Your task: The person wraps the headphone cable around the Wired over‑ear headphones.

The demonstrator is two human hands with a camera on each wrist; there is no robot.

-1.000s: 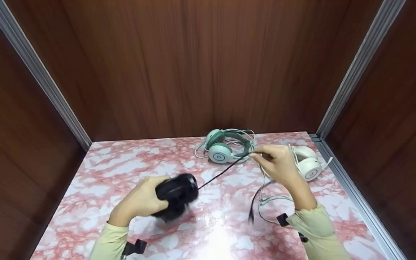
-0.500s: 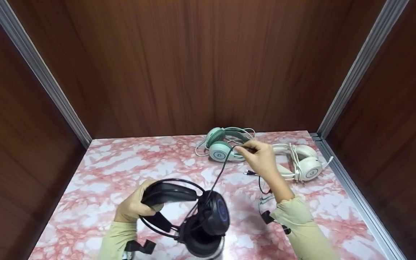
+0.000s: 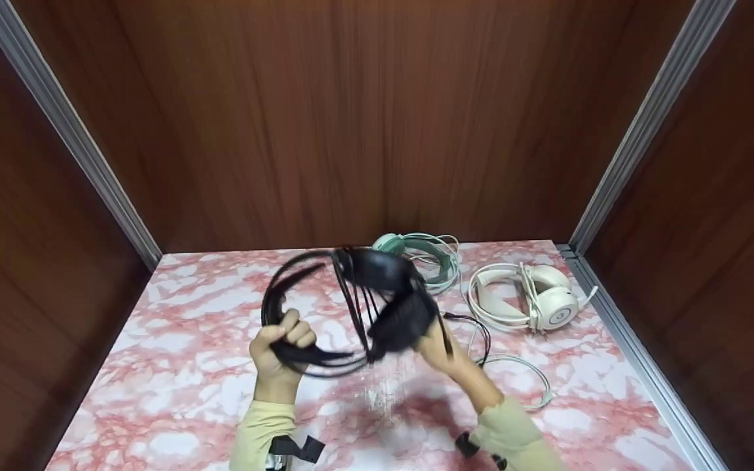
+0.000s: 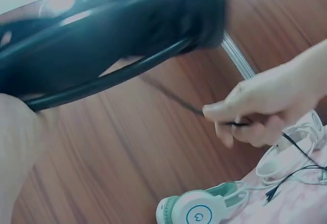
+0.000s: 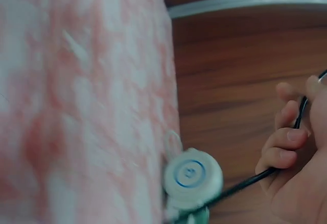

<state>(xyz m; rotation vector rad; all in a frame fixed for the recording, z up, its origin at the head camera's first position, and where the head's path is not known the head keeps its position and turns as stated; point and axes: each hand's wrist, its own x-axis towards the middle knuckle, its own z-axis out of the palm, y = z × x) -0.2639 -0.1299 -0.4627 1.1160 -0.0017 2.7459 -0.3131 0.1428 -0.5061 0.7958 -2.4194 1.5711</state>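
A pair of black headphones is held up over the table in the head view, blurred by motion. My left hand grips its headband at the left side. Several strands of black cable run across the ring between headband and ear cups. My right hand is partly hidden behind the ear cups there. In the left wrist view the right hand pinches the cable. The right wrist view shows the black cable passing through its curled fingers.
Mint-green headphones lie at the back of the marbled table. White headphones, wrapped in their cable, lie at the right. A pale green cable and a black cable end lie in front. Brown panels enclose the table.
The black headphones have turned and been raised, with the ear cups swinging up and away. My right hand has come down from the back toward the ear cups, holding the cable.
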